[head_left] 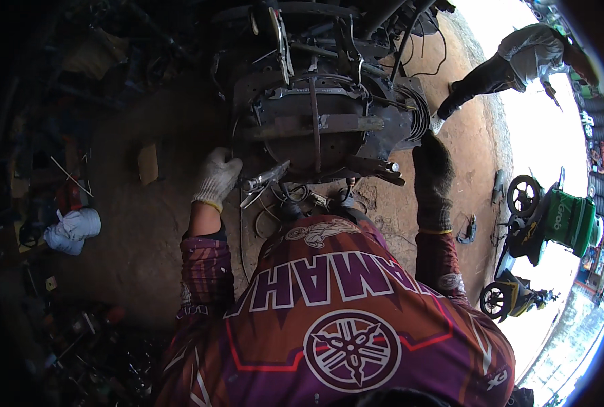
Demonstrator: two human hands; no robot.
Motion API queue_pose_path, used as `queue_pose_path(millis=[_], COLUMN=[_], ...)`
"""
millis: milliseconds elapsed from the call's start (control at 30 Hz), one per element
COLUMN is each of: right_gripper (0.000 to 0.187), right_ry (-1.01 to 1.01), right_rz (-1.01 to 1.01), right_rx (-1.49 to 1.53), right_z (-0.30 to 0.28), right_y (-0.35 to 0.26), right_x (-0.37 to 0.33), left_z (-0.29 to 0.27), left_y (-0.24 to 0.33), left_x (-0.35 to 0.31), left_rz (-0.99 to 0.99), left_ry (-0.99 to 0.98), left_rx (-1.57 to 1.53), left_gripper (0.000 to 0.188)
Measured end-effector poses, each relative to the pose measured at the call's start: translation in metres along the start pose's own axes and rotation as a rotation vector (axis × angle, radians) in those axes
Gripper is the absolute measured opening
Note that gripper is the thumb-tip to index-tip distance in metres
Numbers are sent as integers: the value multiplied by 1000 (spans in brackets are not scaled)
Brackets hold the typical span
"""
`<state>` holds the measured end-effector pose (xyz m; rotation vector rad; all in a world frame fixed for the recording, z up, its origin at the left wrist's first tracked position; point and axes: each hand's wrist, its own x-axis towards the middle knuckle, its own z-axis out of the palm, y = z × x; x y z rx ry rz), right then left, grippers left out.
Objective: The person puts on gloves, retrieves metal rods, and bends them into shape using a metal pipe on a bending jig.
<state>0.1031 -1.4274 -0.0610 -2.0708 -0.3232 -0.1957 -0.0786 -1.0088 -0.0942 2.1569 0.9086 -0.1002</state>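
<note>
My left hand (218, 178), in a pale knit glove, is bent beside the left edge of a dark metal work stand (302, 149). Its fingers look curled, and anything inside them is hidden. On the other side, my right hand (433, 180) wears a darker glove and reaches up close to a coil of wire or cable (419, 117); shadow hides its fingers. A long wrench (312, 92) lies across the stand, over a narrow upright bar (315, 129). Locking pliers (281, 51) rest toward the far side. Another plier-like clamp (265, 183) sits at the near left corner.
A person (519, 61) bends over at the far right. Motorbikes, one with a green box (568, 222), stand in bright light. A cardboard piece (148, 164) and a white bundle (73, 230) lie left. Loose cables (265, 220) run below the stand.
</note>
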Motion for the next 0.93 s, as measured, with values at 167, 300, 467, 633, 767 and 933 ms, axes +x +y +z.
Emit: queue_pose_path(millis=[167, 300, 467, 633, 767, 933], right_gripper=[42, 40, 35, 16, 16, 25], right_ry=[-81, -181, -192, -494, -517, -620], right_rz=[145, 299, 482, 681, 986, 1234], right_rx=[256, 337, 359, 157, 48, -145], right_z=[3, -1, 0, 0, -16, 2], right_y=[49, 70, 132, 179, 168, 100], right_x=[10, 25, -18, -87, -169, -264], left_z=[-17, 0, 35, 72, 32, -39], left_y=[-1, -54, -81, -223, -246, -335], left_x=[-50, -104, -186, -237, -218, -210], left_rz=[-217, -318, -597, -113, -30, -532], left_ry=[-83, -159, 210, -50, -51, -256], left_rx=[-510, -1221, -1559, -1256, -779, -1531], left_gripper=[32, 30, 25, 12, 16, 21])
